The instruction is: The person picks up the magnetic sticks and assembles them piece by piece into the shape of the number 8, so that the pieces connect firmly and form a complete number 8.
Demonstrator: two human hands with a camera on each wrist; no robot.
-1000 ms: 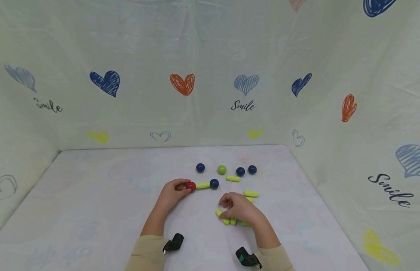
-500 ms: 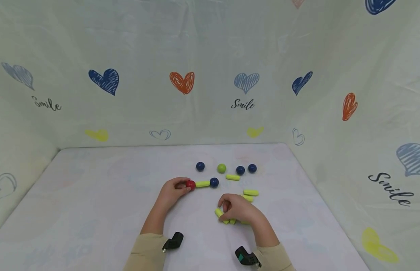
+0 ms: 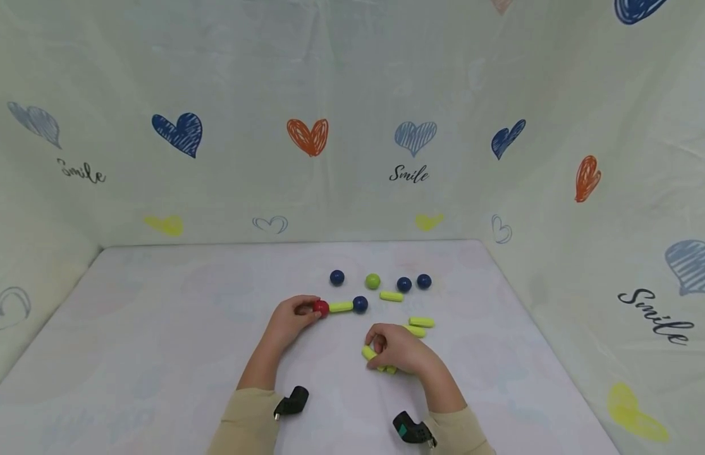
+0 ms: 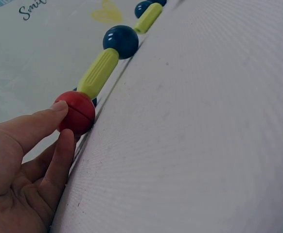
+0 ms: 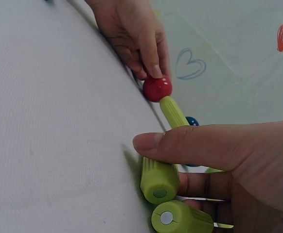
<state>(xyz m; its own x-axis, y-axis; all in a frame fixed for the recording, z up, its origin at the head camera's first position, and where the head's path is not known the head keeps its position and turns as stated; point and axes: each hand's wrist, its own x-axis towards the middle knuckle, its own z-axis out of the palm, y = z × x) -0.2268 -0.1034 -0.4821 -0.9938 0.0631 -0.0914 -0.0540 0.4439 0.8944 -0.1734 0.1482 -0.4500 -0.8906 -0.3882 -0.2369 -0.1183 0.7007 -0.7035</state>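
Left hand (image 3: 288,320) pinches red ball (image 4: 82,114) — right hand (image 3: 402,349) curled, grip snug round yellow-green rod (image 5: 159,177).

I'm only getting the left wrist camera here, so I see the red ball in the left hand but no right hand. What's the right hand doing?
Observer: The right hand pinches a yellow-green stick, thumb across its near end in the right wrist view.
Operator: Okay, and is anything lying right beside that stick?
Observer: Yes, a second stick lies beside it.
Operator: Any ball out there that isn't red or blue?
Observer: One. The head view shows a green ball between a lone blue ball and a pair of blue balls.
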